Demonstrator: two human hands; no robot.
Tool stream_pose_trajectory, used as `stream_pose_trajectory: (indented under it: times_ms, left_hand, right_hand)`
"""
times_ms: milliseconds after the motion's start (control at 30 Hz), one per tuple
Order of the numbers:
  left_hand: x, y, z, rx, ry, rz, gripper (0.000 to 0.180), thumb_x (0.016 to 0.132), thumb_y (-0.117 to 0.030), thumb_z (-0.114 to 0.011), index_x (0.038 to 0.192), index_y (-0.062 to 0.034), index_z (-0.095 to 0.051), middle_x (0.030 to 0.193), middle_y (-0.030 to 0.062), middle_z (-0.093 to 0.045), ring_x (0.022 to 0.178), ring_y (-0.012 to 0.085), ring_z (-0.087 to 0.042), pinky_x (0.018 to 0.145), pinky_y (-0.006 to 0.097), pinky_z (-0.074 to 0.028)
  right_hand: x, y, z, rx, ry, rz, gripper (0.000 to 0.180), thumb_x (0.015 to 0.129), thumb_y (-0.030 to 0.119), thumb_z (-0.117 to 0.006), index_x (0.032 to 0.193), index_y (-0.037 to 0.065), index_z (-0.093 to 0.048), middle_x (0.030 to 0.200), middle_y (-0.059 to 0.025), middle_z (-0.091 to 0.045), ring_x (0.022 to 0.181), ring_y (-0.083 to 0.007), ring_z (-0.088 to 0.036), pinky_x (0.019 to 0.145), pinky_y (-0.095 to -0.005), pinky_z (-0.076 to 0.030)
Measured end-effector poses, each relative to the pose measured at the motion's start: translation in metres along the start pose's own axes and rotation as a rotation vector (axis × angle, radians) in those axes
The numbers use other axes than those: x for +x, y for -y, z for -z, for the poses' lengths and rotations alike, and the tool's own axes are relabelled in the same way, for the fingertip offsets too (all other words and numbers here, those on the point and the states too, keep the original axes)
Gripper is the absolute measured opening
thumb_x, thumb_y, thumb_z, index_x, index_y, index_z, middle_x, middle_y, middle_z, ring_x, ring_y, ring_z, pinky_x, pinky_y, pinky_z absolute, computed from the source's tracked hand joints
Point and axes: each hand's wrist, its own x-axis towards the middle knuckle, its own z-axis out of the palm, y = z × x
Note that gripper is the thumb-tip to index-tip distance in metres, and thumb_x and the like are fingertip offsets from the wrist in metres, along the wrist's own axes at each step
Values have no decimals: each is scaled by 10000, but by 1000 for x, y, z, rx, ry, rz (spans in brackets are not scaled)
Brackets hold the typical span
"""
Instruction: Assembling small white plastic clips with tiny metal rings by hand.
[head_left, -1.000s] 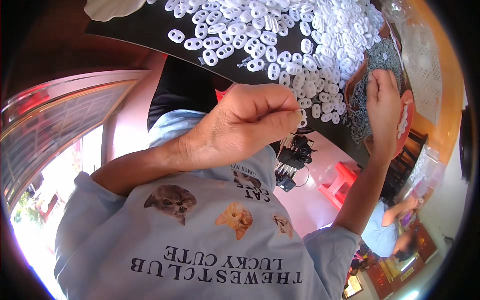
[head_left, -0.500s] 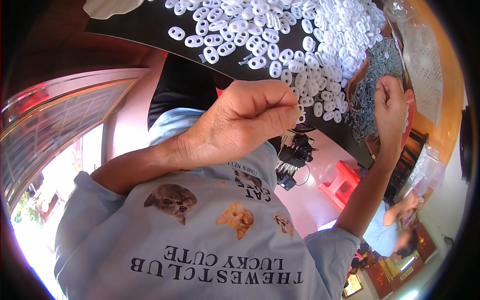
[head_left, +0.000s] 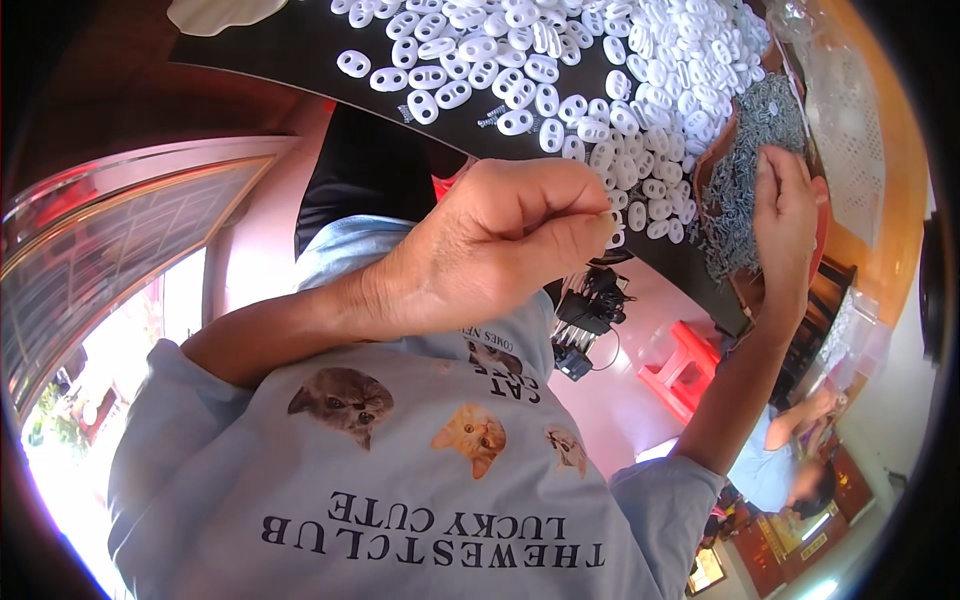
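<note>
My left hand (head_left: 505, 240) is closed in a pinch, thumb against curled fingers, near the table's edge. At its fingertips shows a small white oval plastic piece with holes (head_left: 617, 238), mostly hidden by the thumb. Over to the right, my right hand (head_left: 785, 210) is above a heap of small grey metal springs (head_left: 735, 205) in a reddish-brown container. Its thumb and fingers are drawn together; anything between them is too small to make out. A large pile of white two-hole oval pieces (head_left: 540, 68) spreads across the dark table (head_left: 300, 62).
A few loose springs (head_left: 492, 117) lie among the nearest white pieces. Clear plastic bags (head_left: 840, 110) are beyond the spring heap. Under the table are a black cable bundle (head_left: 600, 300) and a red stool (head_left: 682, 370). Another person (head_left: 765, 465) sits at the lower right.
My left hand has shifted slightly right with the white piece. My right hand has moved a little, still over the springs, its fingers straighter than before.
</note>
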Motion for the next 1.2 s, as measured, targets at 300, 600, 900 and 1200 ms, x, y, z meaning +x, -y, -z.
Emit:
stream_pose_trajectory:
  times_ms: [300,600,900,1200]
  left_hand:
    - [1,0,-2,8,-5,9,152,980,-137,-536,919,-20,-613,766,-23,-566,680,25,-453,614,190,-385]
    - [4,3,-1,1,-1,-12,160,981,-132,-529,916,-12,-612,759,-21,-563,662,25,-442,598,192,-376]
    - [6,8,0,-1,-29,-73,154,992,-137,-521,938,-18,-602,769,-20,-565,639,25,-431,583,190,-368]
    - [3,11,5,1,-36,-129,162,1000,-169,-516,977,-25,-588,792,-4,-579,649,37,-450,591,194,-392]
  right_hand:
    - [2,2,-11,-27,29,-31,164,973,190,-533,967,29,-564,789,-117,-574,685,-227,-550,666,-325,-432]
    - [-4,-5,-11,510,3,-240,73,925,64,-611,890,19,-565,732,60,-489,683,-5,-425,592,-172,-331]
    - [-10,76,19,603,55,-21,39,907,19,-600,898,9,-564,769,35,-498,667,-34,-426,593,-181,-335]
    - [1,122,19,838,223,180,97,840,-50,-624,887,-15,-547,749,-41,-509,585,-88,-430,518,-224,-342]
